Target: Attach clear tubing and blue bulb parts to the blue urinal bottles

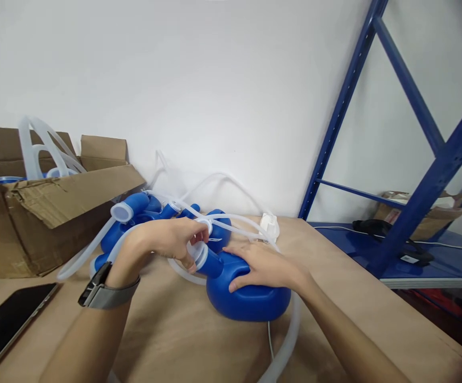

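Note:
A blue plastic bottle [250, 304] lies on its side on the table, its neck pointing left. My right hand [263, 263] presses over the top of the body, thumb along the near side, and grips it. At the bottle's mouth, my left hand [179, 239] has its fingers curled round a translucent whitish cap [194, 250]. Whether the cap is seated on the rim is hard to make out. Behind my left hand are several more blue bottles [135, 205] with pale flexible tubes [234, 219] trailing across them.
An open cardboard box [51, 234] with tubes and blue bottles stands at the left. A phone [9, 324] lies near the left edge. A white plug-like block [270, 227] sits by the wall. To the right rises a blue metal shelf [338, 114]. A tube [289, 340] runs toward the front edge.

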`<state>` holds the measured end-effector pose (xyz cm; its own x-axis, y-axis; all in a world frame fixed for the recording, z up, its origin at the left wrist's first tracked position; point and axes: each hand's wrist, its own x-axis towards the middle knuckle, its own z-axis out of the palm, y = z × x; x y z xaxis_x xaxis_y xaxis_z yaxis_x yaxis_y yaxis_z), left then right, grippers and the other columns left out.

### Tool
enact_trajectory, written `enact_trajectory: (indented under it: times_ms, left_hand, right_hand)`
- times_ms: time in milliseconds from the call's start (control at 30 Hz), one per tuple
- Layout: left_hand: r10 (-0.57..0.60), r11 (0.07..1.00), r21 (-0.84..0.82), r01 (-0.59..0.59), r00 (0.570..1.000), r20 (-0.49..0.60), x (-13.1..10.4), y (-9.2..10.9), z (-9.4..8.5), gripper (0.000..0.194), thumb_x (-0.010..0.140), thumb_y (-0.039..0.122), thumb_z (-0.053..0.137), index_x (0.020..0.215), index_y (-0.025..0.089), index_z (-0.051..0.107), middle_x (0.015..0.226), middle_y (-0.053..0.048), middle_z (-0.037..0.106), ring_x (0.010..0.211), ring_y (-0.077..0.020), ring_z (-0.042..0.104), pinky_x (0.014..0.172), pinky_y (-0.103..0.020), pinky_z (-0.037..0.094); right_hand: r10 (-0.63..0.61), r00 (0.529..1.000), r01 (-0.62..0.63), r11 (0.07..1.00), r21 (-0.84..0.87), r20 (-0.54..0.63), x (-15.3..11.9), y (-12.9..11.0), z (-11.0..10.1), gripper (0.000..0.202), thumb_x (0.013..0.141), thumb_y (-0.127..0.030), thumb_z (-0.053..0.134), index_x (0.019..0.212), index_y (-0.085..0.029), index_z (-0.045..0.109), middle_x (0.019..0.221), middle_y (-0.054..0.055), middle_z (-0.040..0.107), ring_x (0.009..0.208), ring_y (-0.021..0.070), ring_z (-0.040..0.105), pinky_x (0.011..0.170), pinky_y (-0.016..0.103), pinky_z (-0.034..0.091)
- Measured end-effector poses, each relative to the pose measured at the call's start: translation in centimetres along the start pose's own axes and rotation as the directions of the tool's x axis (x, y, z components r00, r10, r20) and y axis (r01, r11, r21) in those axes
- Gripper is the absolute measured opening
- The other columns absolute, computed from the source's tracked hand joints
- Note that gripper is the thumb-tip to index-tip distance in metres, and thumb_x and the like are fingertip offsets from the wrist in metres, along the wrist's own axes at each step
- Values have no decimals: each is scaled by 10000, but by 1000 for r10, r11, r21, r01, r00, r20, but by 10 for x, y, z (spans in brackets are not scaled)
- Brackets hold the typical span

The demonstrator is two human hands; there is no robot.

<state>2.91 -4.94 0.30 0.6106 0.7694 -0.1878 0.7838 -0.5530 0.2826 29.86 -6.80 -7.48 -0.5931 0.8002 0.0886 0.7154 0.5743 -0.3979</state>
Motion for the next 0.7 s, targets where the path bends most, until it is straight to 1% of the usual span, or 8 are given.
enact_trajectory:
  times_ms: [100, 167, 233, 367, 500, 567, 633, 700]
  left_hand:
    - [-22, 1000, -15, 22, 1000, 21, 3, -6, 1, 675, 636, 490, 788, 1239, 238, 618, 1205, -75, 689, 1056, -296, 671, 834, -325, 537]
    - [-31, 999, 13, 30, 998, 45, 5, -7, 1, 680, 651, 539, 785, 1238, 232, 631, 1223, -90, 688, 1085, -311, 667, 868, -343, 540]
    - [-27, 999, 42, 25, 998, 52, 6, -4, 1, 677, 650, 497, 801, 1251, 238, 627, 1239, -89, 685, 1109, -313, 662, 894, -348, 535]
    - [26, 995, 96, -24, 1000, -16, 7, 7, 4, 706, 636, 382, 821, 1291, 231, 603, 1198, -80, 704, 1092, -317, 673, 901, -360, 527]
    - [34, 998, 44, -33, 999, -26, 9, 4, 3, 750, 624, 406, 850, 1313, 220, 619, 1223, -96, 709, 1109, -324, 683, 898, -349, 544]
    - [50, 998, -32, -50, 999, 9, 9, -4, 1, 784, 635, 424, 857, 1354, 234, 610, 1301, -96, 694, 1175, -319, 665, 948, -347, 541]
    - [97, 987, -141, -83, 990, 97, 8, -12, -1, 783, 667, 441, 852, 1386, 257, 602, 1365, -81, 677, 1241, -311, 637, 1000, -350, 528]
    - [148, 966, -236, -103, 972, 182, 5, -15, -4, 728, 722, 452, 824, 1393, 271, 609, 1377, -62, 679, 1264, -302, 627, 1022, -347, 521]
  right_hand:
    - [38, 999, -39, 999, 27, 11, 2, 9, 5, 862, 732, -742, 742, 1463, -318, 572, 1450, 87, 623, 1325, 393, 559, 1123, 523, 411]
    - [63, 998, -64, 997, 40, 22, 5, 12, 6, 880, 706, -740, 763, 1455, -314, 582, 1445, 84, 628, 1326, 391, 561, 1120, 516, 422]
    - [74, 997, -75, 996, 54, 36, 6, 13, 5, 909, 685, -749, 773, 1453, -300, 587, 1453, 92, 621, 1338, 389, 554, 1123, 513, 424]
    - [65, 997, -68, 992, 106, 30, 6, 13, 3, 910, 678, -731, 792, 1449, -291, 591, 1444, 101, 628, 1320, 379, 571, 1112, 517, 434]
    - [64, 998, -66, 989, 134, 18, 5, 12, 4, 901, 662, -702, 821, 1435, -292, 608, 1432, 98, 640, 1311, 382, 580, 1104, 515, 443]
    - [67, 997, -70, 988, 140, 23, 4, 11, 3, 889, 662, -695, 823, 1427, -292, 618, 1429, 92, 645, 1306, 383, 585, 1100, 509, 449]
    - [44, 998, -49, 987, 153, 39, 4, 9, 2, 864, 661, -678, 832, 1416, -307, 630, 1414, 76, 660, 1291, 375, 601, 1092, 492, 461]
    - [7, 998, -16, 985, 173, 54, 3, 7, 1, 835, 661, -660, 841, 1401, -327, 642, 1392, 57, 678, 1274, 365, 618, 1084, 471, 472]
